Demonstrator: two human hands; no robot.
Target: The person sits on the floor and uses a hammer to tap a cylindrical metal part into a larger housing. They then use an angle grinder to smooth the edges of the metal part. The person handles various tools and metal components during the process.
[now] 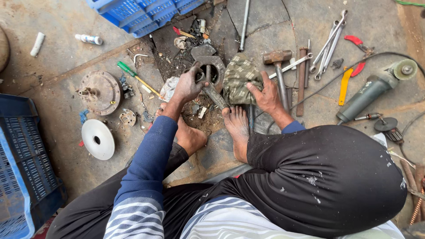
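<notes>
I sit on the ground with bare feet forward. My left hand (188, 85), dark with grease, grips a greasy metal part (211, 73) with a ring-shaped opening, lying on the dirty ground ahead of my feet. My right hand (265, 95) presses on a patterned green cloth (239, 77) bunched against the right side of that part. A metal bar (215, 96) runs from the part toward my right foot (237, 128).
A hammer (279, 66), several spanners (327, 44), red pliers (358, 53) and an angle grinder (372, 90) lie to the right. A round metal housing (101, 92), a white disc (98, 139) and a green-handled screwdriver (133, 74) lie left. Blue crates (17, 168) stand at left and top (141, 13).
</notes>
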